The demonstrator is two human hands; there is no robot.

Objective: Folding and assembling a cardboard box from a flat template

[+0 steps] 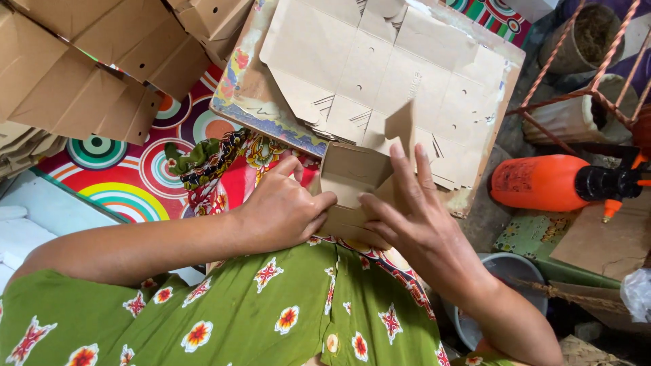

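Note:
A partly folded brown cardboard box blank rests on my lap, one flap standing upright. My left hand grips its left side, thumb pressed on the near panel. My right hand lies flat against its right side, fingers spread up along the raised flap. Just beyond lies a stack of flat die-cut cardboard blanks on a worn board. My green flowered dress fills the foreground.
Folded cardboard boxes pile up at the upper left over a mat with coloured circles. An orange spray bottle lies at the right, near a rusty metal frame. A grey bucket stands below my right forearm.

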